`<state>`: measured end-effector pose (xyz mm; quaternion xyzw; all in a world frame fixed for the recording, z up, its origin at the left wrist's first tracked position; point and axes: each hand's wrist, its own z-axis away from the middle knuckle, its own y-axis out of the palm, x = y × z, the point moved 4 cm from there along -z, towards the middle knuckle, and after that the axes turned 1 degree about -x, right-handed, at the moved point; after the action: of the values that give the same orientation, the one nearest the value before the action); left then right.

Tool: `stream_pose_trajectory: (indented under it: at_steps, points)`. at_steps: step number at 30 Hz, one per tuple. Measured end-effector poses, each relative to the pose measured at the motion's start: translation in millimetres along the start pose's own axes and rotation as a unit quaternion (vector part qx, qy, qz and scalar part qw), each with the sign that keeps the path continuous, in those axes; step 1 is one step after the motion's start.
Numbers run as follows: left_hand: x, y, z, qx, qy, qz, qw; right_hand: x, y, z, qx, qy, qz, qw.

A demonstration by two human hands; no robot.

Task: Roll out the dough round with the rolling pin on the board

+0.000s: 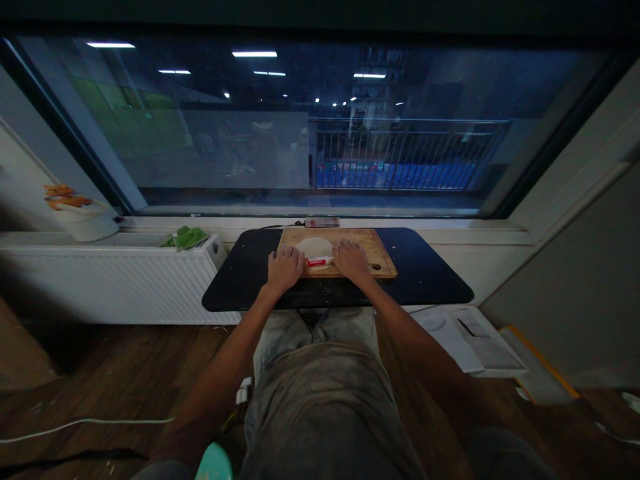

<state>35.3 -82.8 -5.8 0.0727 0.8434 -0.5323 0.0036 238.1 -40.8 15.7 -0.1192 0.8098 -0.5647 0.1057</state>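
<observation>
A flat round of pale dough lies on a wooden cutting board in front of me. Across the near part of the dough rests a rolling pin with a red label, its two ends hidden beneath my hands. My left hand is closed over the left end, at the board's left side. The right end sits under my right hand, whose fingers bend over it.
The board stands on a black table below a wide window. To the left, a white radiator carries a green cloth and a white bucket. A white box is on the right, low down.
</observation>
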Motion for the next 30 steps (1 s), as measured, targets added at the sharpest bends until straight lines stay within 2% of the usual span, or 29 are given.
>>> stream_pose_trajectory:
  at_steps: [5,10,14,20,30]
  points:
    - [1,3,-3,-0.002,-0.002,0.003,1.0,2,-1,20,-0.021,0.067,0.002,0.998]
    - [0,6,-8,-0.001,0.004,-0.003,1.0,10,-2,43,-0.052,0.083,-0.003,0.995]
    - [-2,7,-10,0.001,0.01,-0.003,1.0,14,-8,56,-0.049,0.083,-0.003,0.995]
    - [0,9,-12,0.02,0.011,0.0,1.0,14,-11,59,-0.024,0.089,-0.013,0.996]
    - [1,10,-13,0.013,0.001,0.012,1.0,10,2,59,-0.075,0.045,-0.015,0.996]
